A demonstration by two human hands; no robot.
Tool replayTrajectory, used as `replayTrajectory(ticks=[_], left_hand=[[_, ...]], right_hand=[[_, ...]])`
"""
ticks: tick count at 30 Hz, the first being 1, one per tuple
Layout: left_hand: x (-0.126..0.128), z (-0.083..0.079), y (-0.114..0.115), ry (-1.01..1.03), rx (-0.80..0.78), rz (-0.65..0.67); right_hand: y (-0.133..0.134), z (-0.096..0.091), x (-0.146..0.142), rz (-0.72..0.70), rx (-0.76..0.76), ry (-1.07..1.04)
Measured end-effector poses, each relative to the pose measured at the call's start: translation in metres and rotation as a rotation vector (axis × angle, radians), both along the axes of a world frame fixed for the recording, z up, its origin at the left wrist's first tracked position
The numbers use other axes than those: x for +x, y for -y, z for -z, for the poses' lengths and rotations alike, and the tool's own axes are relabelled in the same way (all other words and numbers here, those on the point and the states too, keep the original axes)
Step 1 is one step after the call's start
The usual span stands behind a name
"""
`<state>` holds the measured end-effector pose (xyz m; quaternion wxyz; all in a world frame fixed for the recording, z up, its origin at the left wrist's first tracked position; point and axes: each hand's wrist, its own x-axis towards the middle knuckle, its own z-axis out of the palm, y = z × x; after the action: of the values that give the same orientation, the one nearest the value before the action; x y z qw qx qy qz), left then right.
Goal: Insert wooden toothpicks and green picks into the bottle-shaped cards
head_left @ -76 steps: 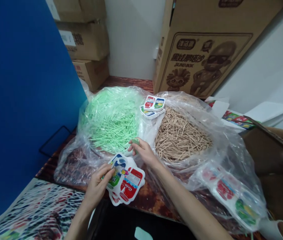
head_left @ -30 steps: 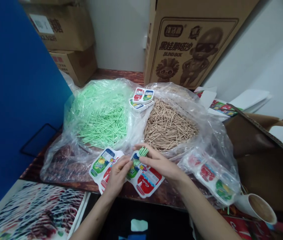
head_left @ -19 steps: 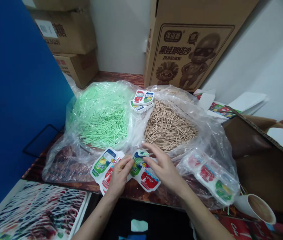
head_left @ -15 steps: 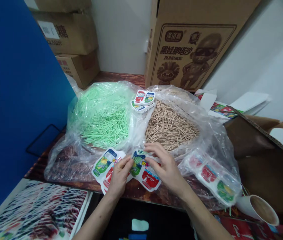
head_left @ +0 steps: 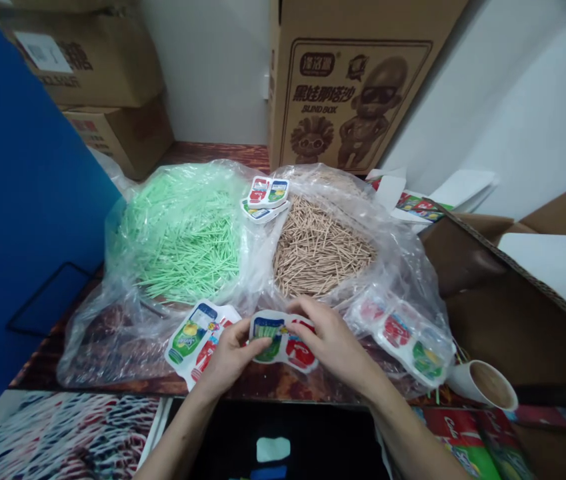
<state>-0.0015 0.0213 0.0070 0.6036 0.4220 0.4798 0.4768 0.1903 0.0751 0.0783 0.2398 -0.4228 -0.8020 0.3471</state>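
My left hand [head_left: 227,360] and my right hand [head_left: 337,343] close on a small can-shaped packet [head_left: 303,355], printed with a green and a red drink can. Thin green sticks show through the green can's window. My left thumb lies across the front, and my right fingers grip the top right edge. Beside and partly behind my left hand lie similar packets [head_left: 187,339]. Beyond my hands, a heap of green sticks [head_left: 197,250] and a heap of brown sticks [head_left: 323,247] fill open clear plastic bags. More packets [head_left: 269,192] rest between the heaps.
Several packets [head_left: 397,330] lie overlapping on the plastic at right, near a tilted paper cup [head_left: 487,387]. An open carton [head_left: 493,320] stands to the right. Cardboard boxes [head_left: 353,100] are at the back, and a blue panel [head_left: 27,200] borders the left.
The held packet has turned from tilted to nearly level. My left thumb has moved across its front. The view has shifted right.
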Motion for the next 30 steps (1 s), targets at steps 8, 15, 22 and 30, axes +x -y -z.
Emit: replayTrajectory(ticks=[8,15,22,30], left_hand=[[0.005,-0.005,0.003,-0.068,-0.084,0.167],[0.014,-0.019,-0.005,-0.267,0.046,0.041],[0.027,-0.010,-0.006,-0.236,0.044,0.027],[0.044,-0.002,-0.009,-0.233,-0.020,-0.147]], right_hand=[[0.012,0.021,0.000,-0.049,0.218,0.087],[0.012,0.025,0.005,0.043,0.142,0.032],[0.008,0.035,0.011,0.150,0.184,0.011],[0.011,0.033,0.005,0.101,0.280,-0.021]])
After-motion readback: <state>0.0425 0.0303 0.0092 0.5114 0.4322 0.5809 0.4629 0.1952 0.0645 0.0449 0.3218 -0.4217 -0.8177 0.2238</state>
